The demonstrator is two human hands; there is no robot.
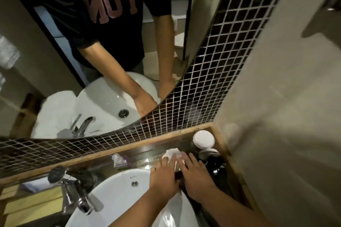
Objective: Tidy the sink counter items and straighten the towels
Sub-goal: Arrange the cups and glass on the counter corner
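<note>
Both my hands lie side by side on the dark counter behind the white sink basin point(118, 195). My left hand point(163, 177) and my right hand point(195, 175) have their fingers spread flat over a small white crumpled item point(172, 153), perhaps a tissue or cloth; only its far edge shows past my fingertips. A white round lid or jar point(203, 139) stands in the back right corner. Beside it sit a glass point(207, 154) and a dark glossy bottle or bag point(217, 167). White towels show only as a reflection in the mirror point(55, 112).
A chrome tap point(77, 190) stands left of the basin. A small clear wrapped item point(120, 159) lies on the counter behind the basin. A wooden ledge, dark mosaic tiles and a round mirror rise behind. A beige wall closes the right side.
</note>
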